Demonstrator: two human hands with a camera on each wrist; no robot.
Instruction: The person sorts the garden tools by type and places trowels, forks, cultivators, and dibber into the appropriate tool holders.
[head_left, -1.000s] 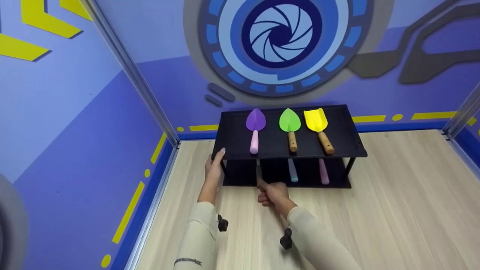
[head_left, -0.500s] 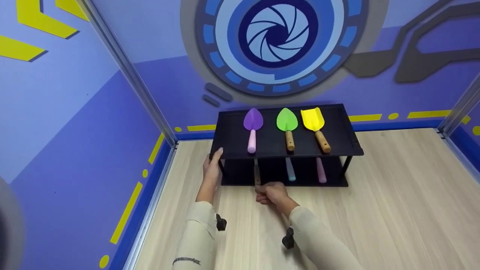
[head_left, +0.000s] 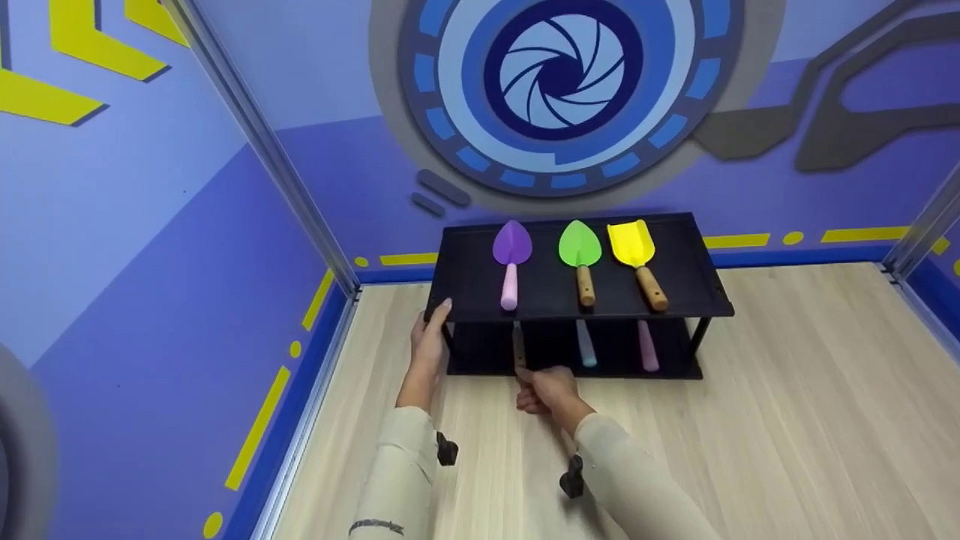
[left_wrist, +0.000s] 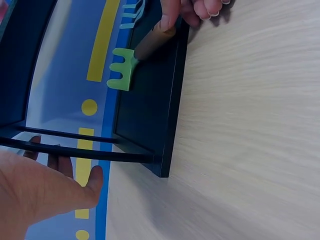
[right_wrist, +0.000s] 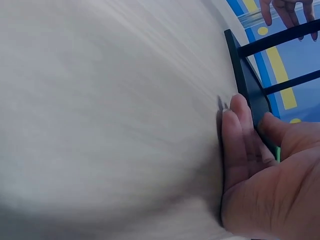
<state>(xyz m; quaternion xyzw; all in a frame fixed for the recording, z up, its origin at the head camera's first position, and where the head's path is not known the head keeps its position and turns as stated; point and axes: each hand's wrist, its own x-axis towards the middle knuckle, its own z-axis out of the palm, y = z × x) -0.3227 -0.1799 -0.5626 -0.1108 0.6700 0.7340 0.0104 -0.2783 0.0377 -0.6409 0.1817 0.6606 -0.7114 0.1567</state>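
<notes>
A black two-tier shelf stands against the back wall. My left hand grips its upper left edge, thumb on top, with the other fingers near the side posts in the left wrist view. My right hand is at the lower tier's front edge and pinches the end of a small hand rake's brown handle. The rake's green three-pronged head lies on the lower tier in the left wrist view. In the right wrist view the thumb is above the shelf edge, the other fingers in front of it.
On the upper tier lie a purple trowel, a green trowel and a yellow shovel. Blue and pink handles show below. A blue pronged head lies beyond the rake. Printed walls enclose the wooden tabletop.
My right fingers have slid slightly toward me along the rake handle, so more of it shows. My left hand keeps its place on the shelf; the head view shifts slightly.
</notes>
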